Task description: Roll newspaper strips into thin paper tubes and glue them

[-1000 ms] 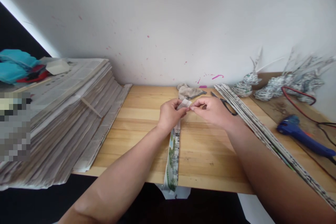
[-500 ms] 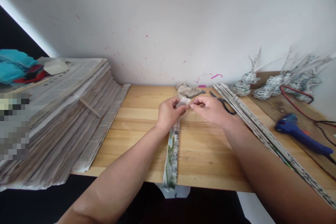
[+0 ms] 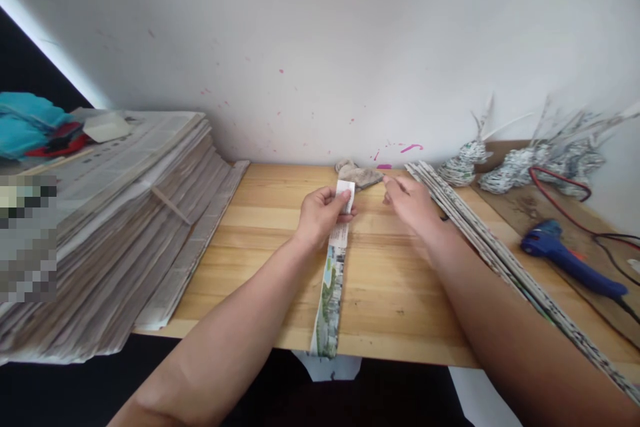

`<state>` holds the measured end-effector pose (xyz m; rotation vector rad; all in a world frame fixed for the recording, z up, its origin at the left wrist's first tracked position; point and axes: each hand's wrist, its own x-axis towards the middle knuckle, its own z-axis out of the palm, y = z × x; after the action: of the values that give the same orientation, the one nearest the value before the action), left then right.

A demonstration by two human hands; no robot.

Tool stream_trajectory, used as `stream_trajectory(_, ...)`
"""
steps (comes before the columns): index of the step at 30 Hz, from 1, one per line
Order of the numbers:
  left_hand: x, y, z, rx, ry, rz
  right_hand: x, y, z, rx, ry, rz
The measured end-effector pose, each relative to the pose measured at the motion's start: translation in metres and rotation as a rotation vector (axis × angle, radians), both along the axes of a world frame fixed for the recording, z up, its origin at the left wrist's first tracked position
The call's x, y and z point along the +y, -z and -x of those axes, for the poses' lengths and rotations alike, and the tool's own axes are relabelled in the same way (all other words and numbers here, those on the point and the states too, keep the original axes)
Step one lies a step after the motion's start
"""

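A long folded newspaper strip (image 3: 331, 287) runs down the middle of the wooden table (image 3: 260, 247) and hangs over its front edge. My left hand (image 3: 320, 213) pinches the strip's far end between thumb and fingers and holds it up. My right hand (image 3: 413, 203) is off the strip, a little to the right, fingers loosely curled and reaching toward the grey crumpled cloth (image 3: 360, 175) by the wall. It hides most of the scissors lying there.
A tall stack of newspapers (image 3: 115, 213) fills the left side. Rolled newspaper sticks (image 3: 490, 247) lie diagonally on the right. Beyond them are woven paper pieces (image 3: 525, 160), a blue glue gun (image 3: 570, 257) and its cables (image 3: 600, 233).
My right hand let go of the strip's end and moved right and back toward the cloth. My left hand now holds the end alone, turned upright.
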<state>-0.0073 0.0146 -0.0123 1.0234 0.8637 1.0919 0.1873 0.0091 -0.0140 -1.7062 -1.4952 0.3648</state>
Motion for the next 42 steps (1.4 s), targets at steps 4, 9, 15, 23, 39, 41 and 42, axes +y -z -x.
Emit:
stream_trajectory(4,0.002,0.001,-0.001,-0.023,-0.047,0.039,0.007,0.014,0.006,-0.258,-0.098,-0.125)
stream_trajectory(9,0.000,0.000,-0.003,-0.014,-0.020,0.049,0.018,0.021,0.015,-0.571,-0.094,-0.052)
stream_trajectory(15,-0.002,-0.002,-0.003,0.020,-0.011,0.060,0.018,0.019,0.014,-0.480,-0.023,-0.048)
stream_trajectory(23,-0.003,0.002,-0.004,0.039,0.022,0.050,0.019,0.023,0.012,-0.557,-0.039,-0.026)
stream_trajectory(39,0.001,0.005,-0.002,0.038,0.038,0.003,-0.007,-0.001,0.027,0.404,-0.329,0.169)
stream_trajectory(41,0.001,0.006,-0.002,0.043,0.032,-0.005,-0.009,-0.003,0.028,0.369,-0.300,0.178)
stream_trajectory(42,0.000,0.006,-0.002,0.048,0.025,0.001,-0.009,-0.004,0.028,0.333,-0.267,0.173)
